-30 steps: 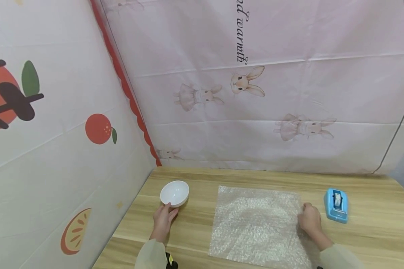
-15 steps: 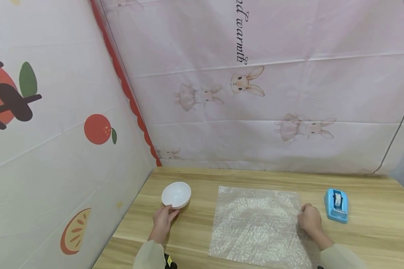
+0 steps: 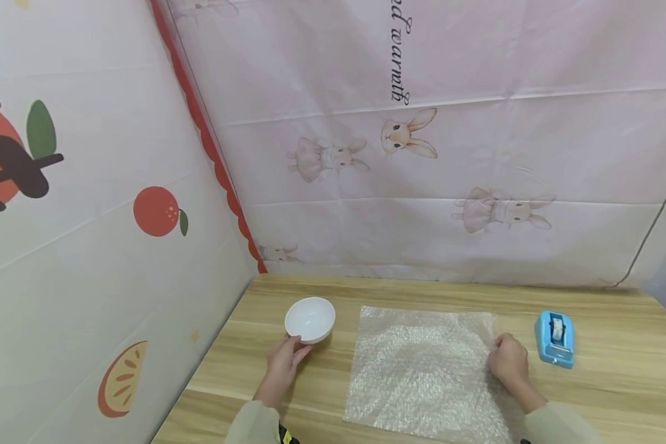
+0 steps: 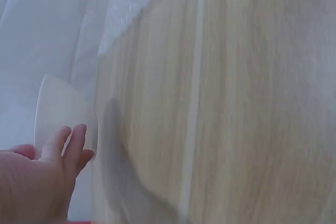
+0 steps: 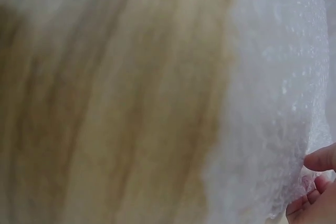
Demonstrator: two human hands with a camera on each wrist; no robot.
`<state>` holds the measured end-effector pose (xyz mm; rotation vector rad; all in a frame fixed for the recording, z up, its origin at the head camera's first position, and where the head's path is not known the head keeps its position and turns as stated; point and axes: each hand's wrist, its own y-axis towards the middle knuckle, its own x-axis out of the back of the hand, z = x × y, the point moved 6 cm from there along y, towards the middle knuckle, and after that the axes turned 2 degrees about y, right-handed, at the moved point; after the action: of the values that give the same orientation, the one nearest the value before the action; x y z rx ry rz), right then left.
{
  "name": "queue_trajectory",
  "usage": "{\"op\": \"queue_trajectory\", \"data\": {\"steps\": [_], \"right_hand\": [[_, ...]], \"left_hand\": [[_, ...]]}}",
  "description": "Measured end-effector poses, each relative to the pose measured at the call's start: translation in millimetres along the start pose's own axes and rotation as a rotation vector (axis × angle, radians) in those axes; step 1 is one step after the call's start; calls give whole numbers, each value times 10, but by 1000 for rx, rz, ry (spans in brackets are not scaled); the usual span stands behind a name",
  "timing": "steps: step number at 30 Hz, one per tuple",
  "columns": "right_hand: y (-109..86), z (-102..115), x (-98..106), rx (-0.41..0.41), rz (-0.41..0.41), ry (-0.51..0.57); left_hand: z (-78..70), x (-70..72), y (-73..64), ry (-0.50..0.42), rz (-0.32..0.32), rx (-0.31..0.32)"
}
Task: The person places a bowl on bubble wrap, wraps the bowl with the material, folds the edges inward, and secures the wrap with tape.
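My left hand (image 3: 283,362) grips a white bowl (image 3: 309,317) by its near side, thumb at the rim and fingers under the outside. In the left wrist view the bowl (image 4: 60,106) shows side-on, raised off the wood, and a shadow falls on the table below. A sheet of bubble wrap (image 3: 422,370) lies flat to the right of the bowl. My right hand (image 3: 509,361) pinches the right edge of that sheet. The right wrist view has the thumb and curled fingers at the edge of the bubble wrap (image 5: 278,87).
A blue tape dispenser (image 3: 555,339) with a roll in it stands right of my right hand. The wooden table (image 3: 616,407) meets a rabbit-print cloth (image 3: 399,228) at the back and a fruit-print cloth (image 3: 122,277) on the left.
My left hand has carried the bowl to the right, closer to the bubble wrap. The right hand stays at the sheet's right edge, and the tape dispenser has not moved.
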<state>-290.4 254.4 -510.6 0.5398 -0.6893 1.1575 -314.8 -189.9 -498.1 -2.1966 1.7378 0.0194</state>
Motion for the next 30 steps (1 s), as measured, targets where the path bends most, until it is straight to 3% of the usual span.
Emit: {"op": "queue_trajectory", "data": {"steps": [7,16,30], "right_hand": [[0,15,7,12,-11,-5],[-8,38,21,24,3,1],[-13,12,14,46,0,20]], "left_hand": [[-26,-167,-84,18,76,-25],[3,-517,-295,57,268,-12],[122,-944,-503,116,334,40]]}}
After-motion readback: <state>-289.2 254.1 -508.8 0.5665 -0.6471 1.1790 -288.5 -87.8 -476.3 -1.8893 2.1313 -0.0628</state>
